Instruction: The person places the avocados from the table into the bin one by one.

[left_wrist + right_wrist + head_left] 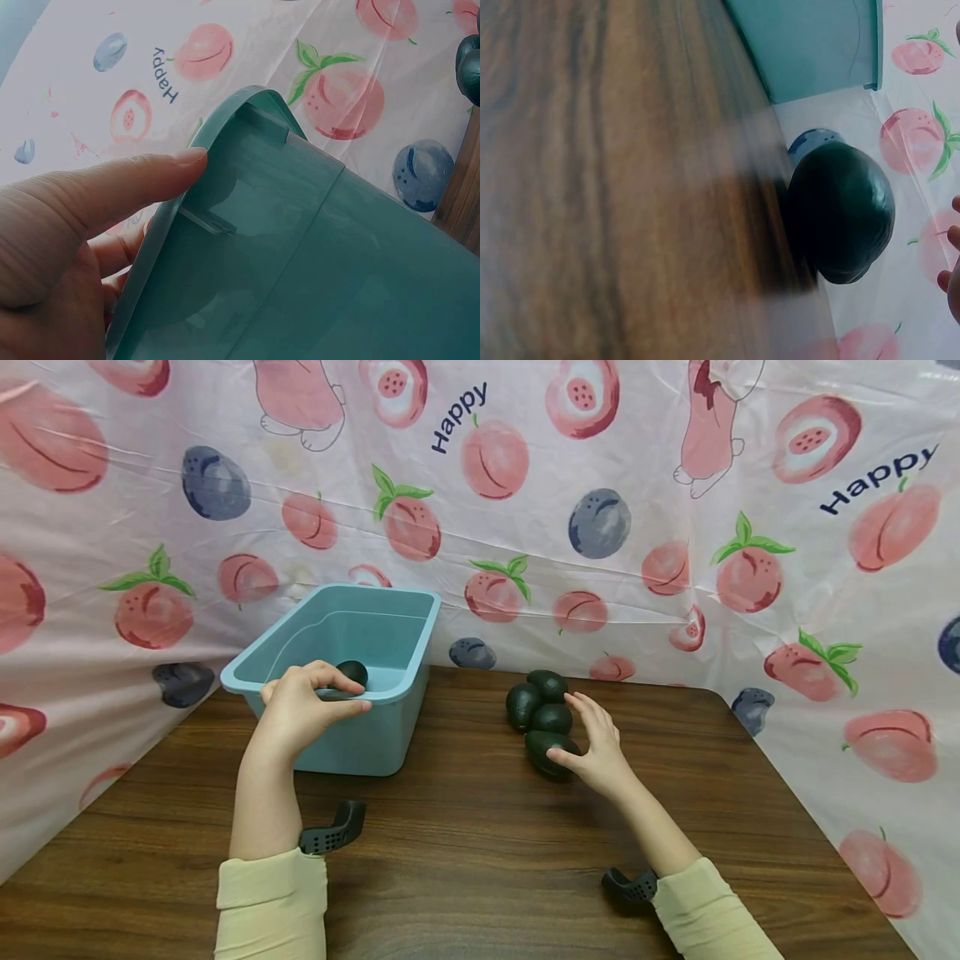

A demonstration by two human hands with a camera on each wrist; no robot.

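Tabletop [465,860]: dark brown wood grain; on this clock, twelve points straight away from the person.
Sleeves [273,906]: pale yellow, ending short of both wrists, with a black wrist bracket [333,831] jutting beside each arm.
Right hand [602,756]: at one o'clock, thumb and fingers spread well apart over the fruit; the thumb tip overlaps the nearest avocado [551,756] in the head view — whether it touches, I cannot tell.
Avocado group: four dark green fruits bunched at half past twelve, the nearest at the group's six, the middle avocado [552,718] behind it, the side avocado [522,707] at its ten and the farthest avocado [547,682] at its twelve.
Left hand [300,702]: at eleven o'clock, clamped on the near rim of a blue-green bin [360,743] — thumb outside, fingers over the inner side.
Bin's inside: one dark avocado [354,672] just beyond the left fingertips, partly hidden by them.
Backdrop cloth [532,535]: white, printed with peaches, blue fruits and "Happy", spanning ten to two.
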